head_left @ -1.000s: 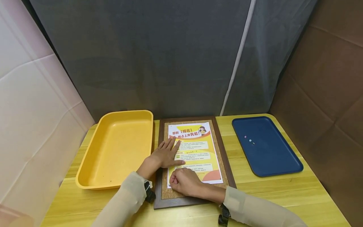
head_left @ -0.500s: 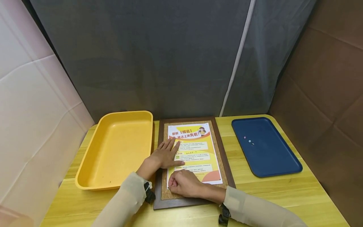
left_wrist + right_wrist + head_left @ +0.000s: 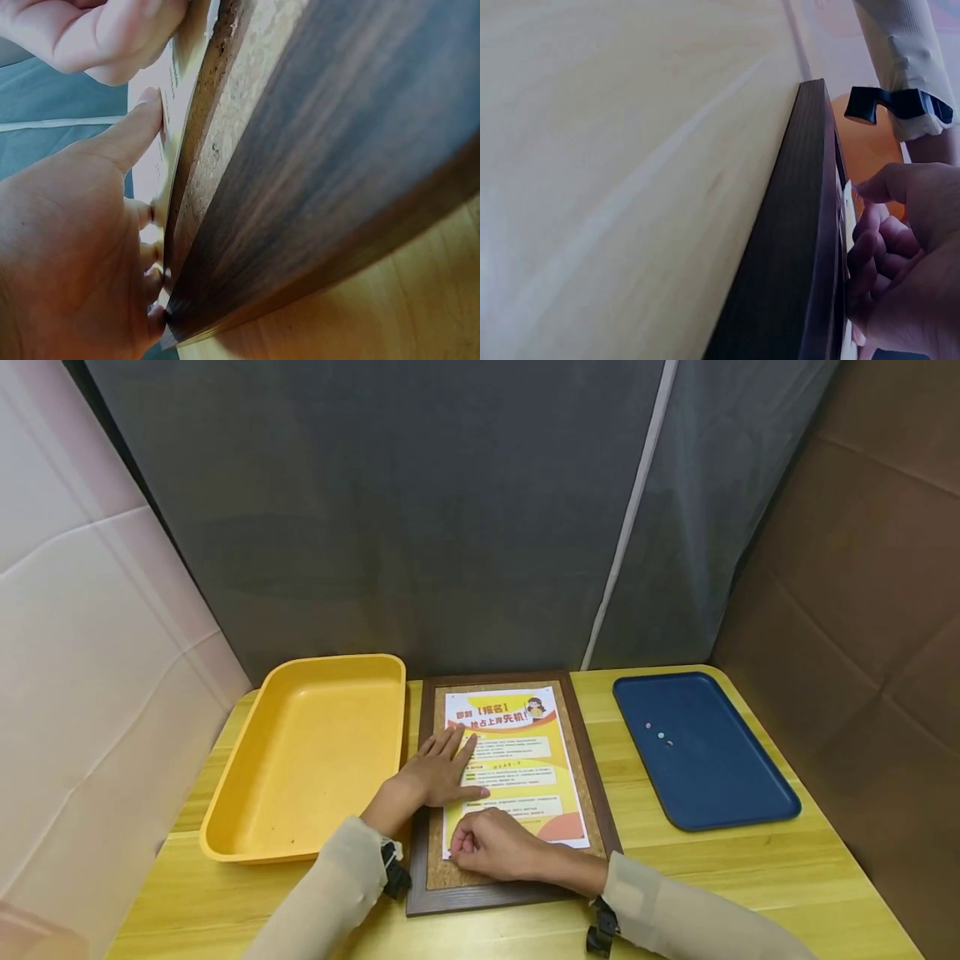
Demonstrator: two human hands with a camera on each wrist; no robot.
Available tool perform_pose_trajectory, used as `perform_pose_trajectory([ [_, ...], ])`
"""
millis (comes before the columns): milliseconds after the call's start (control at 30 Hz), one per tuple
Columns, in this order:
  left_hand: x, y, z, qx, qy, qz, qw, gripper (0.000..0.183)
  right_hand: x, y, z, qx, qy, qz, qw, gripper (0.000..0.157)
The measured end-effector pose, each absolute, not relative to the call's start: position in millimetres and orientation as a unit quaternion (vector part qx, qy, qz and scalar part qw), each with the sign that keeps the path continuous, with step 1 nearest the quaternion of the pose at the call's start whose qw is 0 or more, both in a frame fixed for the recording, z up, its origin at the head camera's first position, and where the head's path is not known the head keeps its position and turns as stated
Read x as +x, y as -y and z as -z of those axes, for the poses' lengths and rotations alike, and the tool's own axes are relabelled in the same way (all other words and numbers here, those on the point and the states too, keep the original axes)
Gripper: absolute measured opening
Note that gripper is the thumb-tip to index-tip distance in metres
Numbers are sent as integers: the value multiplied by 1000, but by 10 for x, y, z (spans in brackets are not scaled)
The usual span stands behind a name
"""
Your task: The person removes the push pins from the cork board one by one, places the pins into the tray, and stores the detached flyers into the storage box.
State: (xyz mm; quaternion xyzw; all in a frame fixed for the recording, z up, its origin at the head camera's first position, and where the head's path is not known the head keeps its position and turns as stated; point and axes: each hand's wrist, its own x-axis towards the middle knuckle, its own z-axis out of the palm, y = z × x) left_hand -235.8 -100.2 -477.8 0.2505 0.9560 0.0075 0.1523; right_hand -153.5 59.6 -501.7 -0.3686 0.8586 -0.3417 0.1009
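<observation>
A yellow and white printed poster (image 3: 517, 752) lies on a cork board (image 3: 457, 878) with a dark wooden frame (image 3: 480, 900). My left hand (image 3: 435, 774) rests spread on the poster's left side, its thumb (image 3: 142, 124) reaching along the sheet in the left wrist view. My right hand (image 3: 495, 843) is at the lower left corner, fingers curled. Thumb and forefinger pinch a tiny thumbtack (image 3: 856, 193) there, mostly hidden by the fingertips. Small tacks show at the poster's top corners.
Left of the board stands a deep yellow tray (image 3: 303, 852). On the right lies a flat blue tray (image 3: 720, 768) with several tiny tacks (image 3: 661, 735) on it. Dark cloth (image 3: 420, 527) hangs behind the wooden table (image 3: 675, 893).
My right hand and forearm have shifted slightly to the right at the corner, fingers a little less bunched. My left hand stays in place on the poster.
</observation>
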Motion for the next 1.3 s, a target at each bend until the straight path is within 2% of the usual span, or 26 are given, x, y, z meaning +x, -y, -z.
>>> perform_pose_trajectory([
  [233,-2347,999,4783,249,-957,-1,150,98,-1599,-725,4992,-379,-834,375,143,11],
  [600,-2361,989,4777,244,-958,2,153,97,-1745,-1000,4910,-416,-812,373,166,10],
  [1300,-2353,988,4768,234,-960,-5,155,98,-2085,-1588,4679,-388,-820,398,137,13],
])
